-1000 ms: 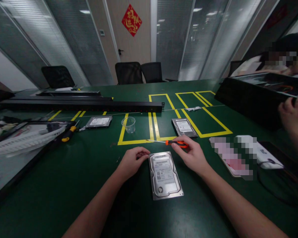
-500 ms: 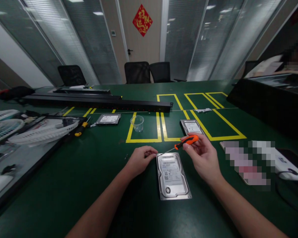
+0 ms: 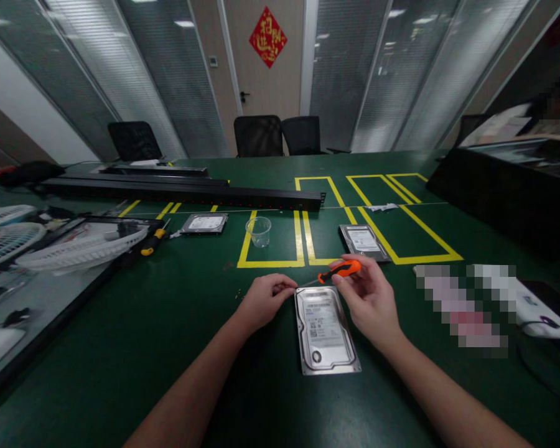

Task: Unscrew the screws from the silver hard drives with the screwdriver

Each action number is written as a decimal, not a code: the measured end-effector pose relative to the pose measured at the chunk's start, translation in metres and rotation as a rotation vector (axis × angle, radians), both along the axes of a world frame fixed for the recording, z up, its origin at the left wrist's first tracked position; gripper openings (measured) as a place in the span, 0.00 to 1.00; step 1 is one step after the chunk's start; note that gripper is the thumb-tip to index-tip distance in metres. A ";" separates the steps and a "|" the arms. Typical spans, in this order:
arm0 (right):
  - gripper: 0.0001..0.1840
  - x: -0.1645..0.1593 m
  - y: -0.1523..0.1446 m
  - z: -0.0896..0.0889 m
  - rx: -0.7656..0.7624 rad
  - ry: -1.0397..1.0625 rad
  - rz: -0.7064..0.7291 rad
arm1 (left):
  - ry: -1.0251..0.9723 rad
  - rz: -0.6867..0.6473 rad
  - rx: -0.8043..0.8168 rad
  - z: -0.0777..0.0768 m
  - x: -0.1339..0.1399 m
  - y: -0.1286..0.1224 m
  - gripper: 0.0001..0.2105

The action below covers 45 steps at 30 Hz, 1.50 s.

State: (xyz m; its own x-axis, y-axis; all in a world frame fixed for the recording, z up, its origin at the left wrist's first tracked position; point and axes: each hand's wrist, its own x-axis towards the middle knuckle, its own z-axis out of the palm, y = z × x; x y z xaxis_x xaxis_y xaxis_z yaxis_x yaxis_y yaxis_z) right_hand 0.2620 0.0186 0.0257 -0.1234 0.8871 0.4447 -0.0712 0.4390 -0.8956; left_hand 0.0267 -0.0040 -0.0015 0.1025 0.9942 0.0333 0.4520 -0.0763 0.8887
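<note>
A silver hard drive (image 3: pixel 327 330) lies flat on the green table in front of me, label up. My right hand (image 3: pixel 371 302) grips an orange and black screwdriver (image 3: pixel 340 272) over the drive's far edge. Its shaft points left, to the drive's far left corner. At that corner the fingertips of my left hand (image 3: pixel 268 302) are pinched together; whatever they hold is too small to make out. Several tiny screws (image 3: pixel 239 294) lie just left of that hand. Beyond my right hand rests a second hard drive (image 3: pixel 363 241).
A clear plastic cup (image 3: pixel 259 233) and a third hard drive (image 3: pixel 204 223) stand farther back. Left are a yellow and black screwdriver (image 3: pixel 154 241) and white baskets (image 3: pixel 84 252). Long black bars (image 3: pixel 191 191) cross the back. A large black case (image 3: pixel 499 193) and a person are at right.
My right hand and the screwdriver have moved left and slightly down, toward my left fingertips. My left hand and the silver hard drive have stayed almost in place.
</note>
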 end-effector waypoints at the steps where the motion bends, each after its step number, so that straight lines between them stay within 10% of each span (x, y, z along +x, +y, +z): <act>1: 0.18 0.000 0.000 0.000 -0.001 -0.005 0.002 | 0.007 0.001 -0.003 0.001 0.000 0.000 0.07; 24: 0.22 -0.048 0.026 0.046 0.146 -0.307 0.309 | -0.040 -0.040 0.033 -0.009 -0.007 0.004 0.09; 45: 0.19 -0.053 0.029 0.048 0.047 -0.248 0.360 | 0.113 -0.030 0.139 -0.006 -0.006 0.003 0.09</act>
State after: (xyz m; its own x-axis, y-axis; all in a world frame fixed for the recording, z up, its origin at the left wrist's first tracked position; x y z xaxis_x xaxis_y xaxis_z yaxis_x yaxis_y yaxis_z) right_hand 0.2089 0.0479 0.0733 -0.5290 0.7477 0.4013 -0.0123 0.4661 -0.8846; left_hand 0.0204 -0.0012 -0.0073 0.1433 0.9771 0.1571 0.5444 -0.2103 0.8121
